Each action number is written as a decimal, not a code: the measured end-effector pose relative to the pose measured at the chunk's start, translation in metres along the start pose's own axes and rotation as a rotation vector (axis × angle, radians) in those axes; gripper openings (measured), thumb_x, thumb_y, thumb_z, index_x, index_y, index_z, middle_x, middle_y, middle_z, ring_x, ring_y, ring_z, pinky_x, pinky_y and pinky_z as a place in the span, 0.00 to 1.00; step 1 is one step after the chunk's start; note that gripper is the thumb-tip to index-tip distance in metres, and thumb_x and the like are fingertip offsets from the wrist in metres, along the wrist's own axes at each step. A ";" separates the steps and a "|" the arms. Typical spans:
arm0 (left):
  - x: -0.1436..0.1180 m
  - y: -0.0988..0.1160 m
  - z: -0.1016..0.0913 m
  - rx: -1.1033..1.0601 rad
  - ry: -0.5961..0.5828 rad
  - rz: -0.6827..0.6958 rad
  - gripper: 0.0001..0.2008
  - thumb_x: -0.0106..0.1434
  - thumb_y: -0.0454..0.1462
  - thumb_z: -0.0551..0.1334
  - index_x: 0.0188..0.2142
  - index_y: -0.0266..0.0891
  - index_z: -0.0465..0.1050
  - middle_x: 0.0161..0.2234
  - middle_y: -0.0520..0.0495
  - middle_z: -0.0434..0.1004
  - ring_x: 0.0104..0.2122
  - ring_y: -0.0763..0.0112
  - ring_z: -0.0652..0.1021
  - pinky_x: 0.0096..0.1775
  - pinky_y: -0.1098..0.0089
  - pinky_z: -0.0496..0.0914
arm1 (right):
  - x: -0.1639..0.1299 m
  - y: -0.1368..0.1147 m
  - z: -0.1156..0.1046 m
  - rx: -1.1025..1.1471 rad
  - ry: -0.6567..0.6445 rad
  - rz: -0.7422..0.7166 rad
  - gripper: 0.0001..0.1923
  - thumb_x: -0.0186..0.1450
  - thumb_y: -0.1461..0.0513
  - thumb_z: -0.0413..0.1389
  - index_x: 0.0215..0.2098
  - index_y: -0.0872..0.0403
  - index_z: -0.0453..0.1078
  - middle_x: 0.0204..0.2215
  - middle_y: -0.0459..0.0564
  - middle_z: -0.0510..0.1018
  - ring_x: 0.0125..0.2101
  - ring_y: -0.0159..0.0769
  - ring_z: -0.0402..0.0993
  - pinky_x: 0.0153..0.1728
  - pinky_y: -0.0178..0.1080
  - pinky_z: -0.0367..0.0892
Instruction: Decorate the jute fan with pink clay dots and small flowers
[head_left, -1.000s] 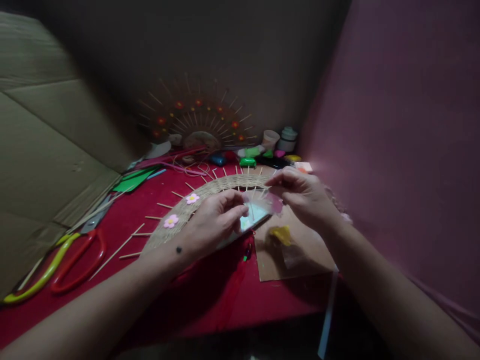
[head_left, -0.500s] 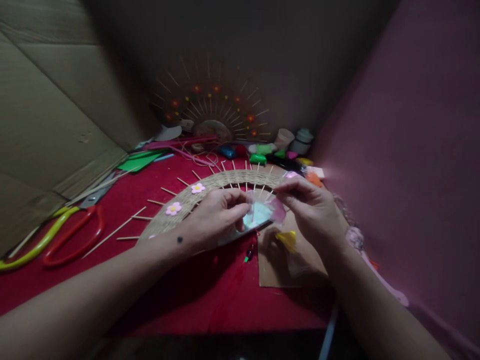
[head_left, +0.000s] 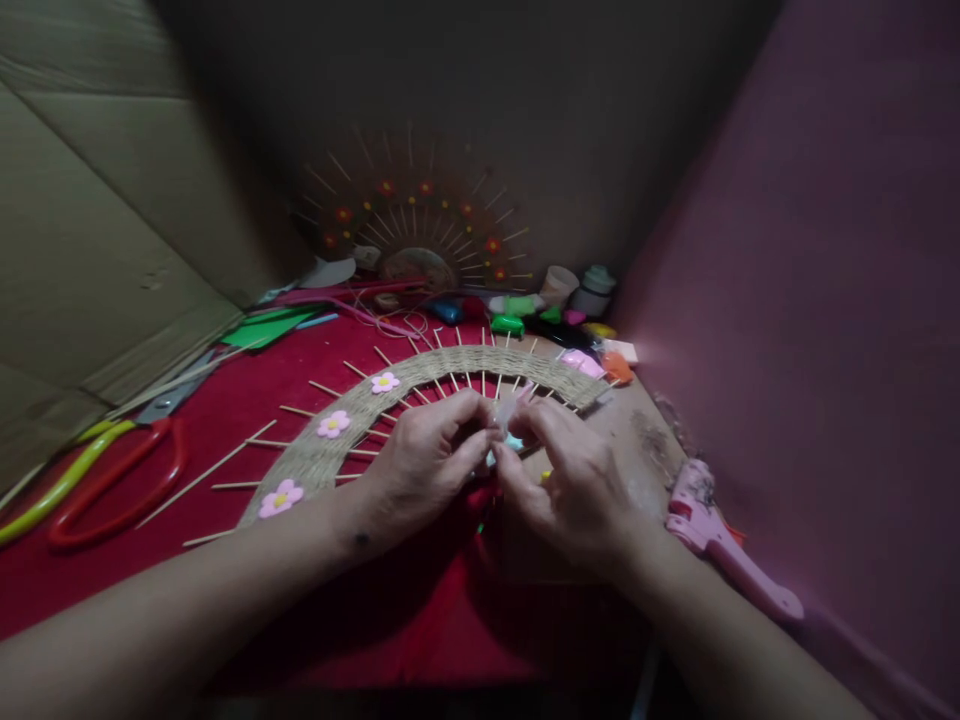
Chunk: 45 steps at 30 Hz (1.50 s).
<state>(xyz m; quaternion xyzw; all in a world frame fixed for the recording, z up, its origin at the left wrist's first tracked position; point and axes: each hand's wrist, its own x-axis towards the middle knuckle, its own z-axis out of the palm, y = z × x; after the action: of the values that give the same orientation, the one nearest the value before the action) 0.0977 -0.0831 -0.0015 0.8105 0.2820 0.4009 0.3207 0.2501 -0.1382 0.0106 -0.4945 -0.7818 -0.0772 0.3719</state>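
My left hand [head_left: 424, 455] and my right hand [head_left: 566, 480] meet at the middle of the red table, fingertips pinched together on a small clear plastic packet [head_left: 510, 425] with something pale inside. Just beyond them lies a woven jute arch [head_left: 450, 365] stuck with wooden skewers. Three pink paper flowers [head_left: 333, 424] sit on its left limb. What lies under my hands is hidden.
Red and yellow-green scissors [head_left: 112, 480] lie at the left by a cardboard wall [head_left: 90, 250]. A pink glue gun [head_left: 720, 545] rests at the right edge. Coloured clay pieces [head_left: 510, 322], cups and a finished fan ornament [head_left: 416, 225] crowd the back.
My right hand moved left and down to join the left hand; both closed over the packet, which now shows far less. The view shifted, revealing the glue gun and a third flower.
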 end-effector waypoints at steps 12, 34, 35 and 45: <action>0.003 0.002 0.002 0.214 0.134 0.019 0.05 0.54 0.28 0.56 0.25 0.37 0.63 0.22 0.54 0.63 0.22 0.76 0.65 0.26 0.73 0.60 | -0.003 0.000 0.007 -0.023 0.138 0.003 0.06 0.59 0.71 0.49 0.28 0.54 0.60 0.24 0.48 0.68 0.24 0.31 0.64 0.25 0.35 0.63; -0.002 -0.007 -0.001 0.447 0.227 0.435 0.09 0.61 0.33 0.58 0.41 0.40 0.61 0.35 0.48 0.68 0.27 0.76 0.71 0.27 0.75 0.67 | -0.008 -0.001 0.012 0.522 0.160 0.473 0.03 0.60 0.66 0.51 0.32 0.52 0.61 0.24 0.42 0.68 0.23 0.27 0.65 0.24 0.34 0.63; -0.004 -0.006 -0.001 0.483 0.196 0.506 0.09 0.62 0.32 0.57 0.42 0.40 0.62 0.36 0.47 0.68 0.28 0.76 0.71 0.28 0.74 0.68 | -0.007 0.001 0.011 0.543 0.159 0.491 0.03 0.61 0.66 0.51 0.31 0.52 0.61 0.24 0.42 0.68 0.23 0.27 0.65 0.24 0.33 0.63; -0.009 0.001 0.010 0.806 0.010 0.622 0.11 0.61 0.32 0.55 0.41 0.27 0.69 0.31 0.39 0.75 0.31 0.61 0.76 0.31 0.63 0.72 | -0.006 0.003 0.009 0.229 0.206 0.304 0.03 0.61 0.67 0.52 0.29 0.54 0.64 0.24 0.44 0.68 0.24 0.29 0.65 0.26 0.35 0.64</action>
<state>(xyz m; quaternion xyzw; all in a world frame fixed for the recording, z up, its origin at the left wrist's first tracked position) 0.1015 -0.0930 -0.0091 0.9136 0.1610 0.3406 -0.1531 0.2501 -0.1367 -0.0005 -0.5507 -0.6597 0.0190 0.5111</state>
